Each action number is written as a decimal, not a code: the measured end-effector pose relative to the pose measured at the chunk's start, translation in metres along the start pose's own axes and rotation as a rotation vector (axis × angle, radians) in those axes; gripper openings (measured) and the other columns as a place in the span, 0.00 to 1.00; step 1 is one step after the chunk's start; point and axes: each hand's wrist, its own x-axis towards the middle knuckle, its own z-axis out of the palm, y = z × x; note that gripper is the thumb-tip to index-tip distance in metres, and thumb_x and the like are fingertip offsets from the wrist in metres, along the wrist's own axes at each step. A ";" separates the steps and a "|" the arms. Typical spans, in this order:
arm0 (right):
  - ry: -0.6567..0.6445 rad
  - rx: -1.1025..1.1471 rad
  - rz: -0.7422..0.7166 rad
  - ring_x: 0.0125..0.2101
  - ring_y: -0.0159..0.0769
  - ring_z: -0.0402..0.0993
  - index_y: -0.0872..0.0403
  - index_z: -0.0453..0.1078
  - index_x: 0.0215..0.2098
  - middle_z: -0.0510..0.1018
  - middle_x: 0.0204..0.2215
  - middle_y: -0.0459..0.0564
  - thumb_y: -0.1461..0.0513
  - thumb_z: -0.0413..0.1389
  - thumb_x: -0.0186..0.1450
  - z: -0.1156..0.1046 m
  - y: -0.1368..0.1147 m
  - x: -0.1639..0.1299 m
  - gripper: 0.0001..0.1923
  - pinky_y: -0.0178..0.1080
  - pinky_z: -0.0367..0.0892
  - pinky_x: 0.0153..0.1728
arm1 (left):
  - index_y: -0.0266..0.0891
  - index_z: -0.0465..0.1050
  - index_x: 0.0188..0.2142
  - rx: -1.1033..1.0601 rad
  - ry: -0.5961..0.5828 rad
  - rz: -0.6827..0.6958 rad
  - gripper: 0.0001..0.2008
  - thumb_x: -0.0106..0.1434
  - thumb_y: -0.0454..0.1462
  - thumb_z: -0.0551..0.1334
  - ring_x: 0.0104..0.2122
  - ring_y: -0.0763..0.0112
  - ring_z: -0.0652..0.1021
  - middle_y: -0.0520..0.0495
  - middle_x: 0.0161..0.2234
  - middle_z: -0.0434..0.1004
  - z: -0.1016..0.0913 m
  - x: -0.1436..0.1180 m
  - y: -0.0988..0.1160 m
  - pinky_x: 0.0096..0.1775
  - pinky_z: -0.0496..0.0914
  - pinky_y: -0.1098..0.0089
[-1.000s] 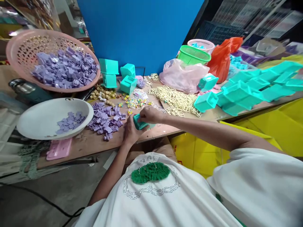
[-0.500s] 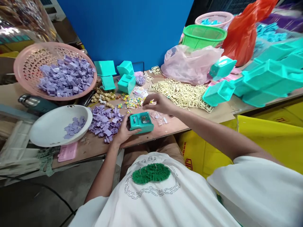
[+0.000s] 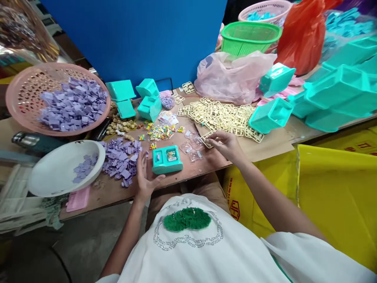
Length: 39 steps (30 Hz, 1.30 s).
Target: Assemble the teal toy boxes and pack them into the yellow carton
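My left hand point(image 3: 145, 179) is open, thumb spread from the fingers, just left of a small teal plastic box point(image 3: 167, 166). The box lies on the table with two recesses facing up; a small purple piece is in the left one and a brownish figure with a pale label in the right one. My right hand point(image 3: 228, 146) pinches the edge of a cream plastic parts frame point(image 3: 207, 138) at the near side of the pile of frames point(image 3: 222, 116). Several clear plastic covers point(image 3: 195, 156) lie between the box and my right hand.
Purple pieces point(image 3: 120, 159) are heaped left, beside a white bowl point(image 3: 38, 173) and a pink basket point(image 3: 20, 94). Small colourful pieces point(image 3: 160, 131) lie behind the box. Teal boxes point(image 3: 338, 90) are stacked right. A blue panel point(image 3: 138, 35) stands behind; yellow boxes point(image 3: 332, 177) are below right.
My left hand has let go of the teal box and opened beside it. My right hand has moved right, from above the box and colourful pieces to the cream frames.
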 end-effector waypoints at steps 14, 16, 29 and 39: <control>0.130 -0.317 -0.338 0.35 0.46 0.75 0.49 0.78 0.31 0.83 0.30 0.52 0.56 0.59 0.72 0.018 -0.011 0.000 0.12 0.48 0.70 0.43 | 0.39 0.65 0.69 0.379 0.249 0.188 0.34 0.72 0.55 0.63 0.48 0.56 0.79 0.37 0.51 0.74 0.006 -0.022 0.015 0.51 0.77 0.56; 0.180 -0.306 -0.329 0.34 0.45 0.75 0.48 0.77 0.31 0.83 0.30 0.52 0.56 0.59 0.71 0.017 -0.014 0.004 0.11 0.48 0.70 0.43 | 0.39 0.64 0.70 0.376 0.246 0.207 0.34 0.73 0.54 0.63 0.48 0.57 0.79 0.37 0.51 0.75 0.006 -0.022 0.017 0.51 0.78 0.57; 0.088 -0.290 -0.365 0.34 0.45 0.76 0.48 0.77 0.32 0.82 0.30 0.52 0.55 0.58 0.72 0.054 -0.014 0.003 0.12 0.48 0.71 0.41 | 0.39 0.64 0.69 0.375 0.221 0.249 0.33 0.73 0.51 0.64 0.50 0.55 0.81 0.36 0.51 0.77 0.008 -0.024 0.016 0.52 0.80 0.55; 0.002 -0.233 -0.339 0.34 0.52 0.79 0.46 0.76 0.32 0.82 0.30 0.55 0.57 0.56 0.71 0.059 -0.028 0.007 0.10 0.53 0.74 0.38 | 0.41 0.63 0.70 0.423 0.203 0.263 0.33 0.73 0.54 0.62 0.51 0.52 0.82 0.35 0.52 0.79 0.012 -0.030 0.013 0.52 0.81 0.53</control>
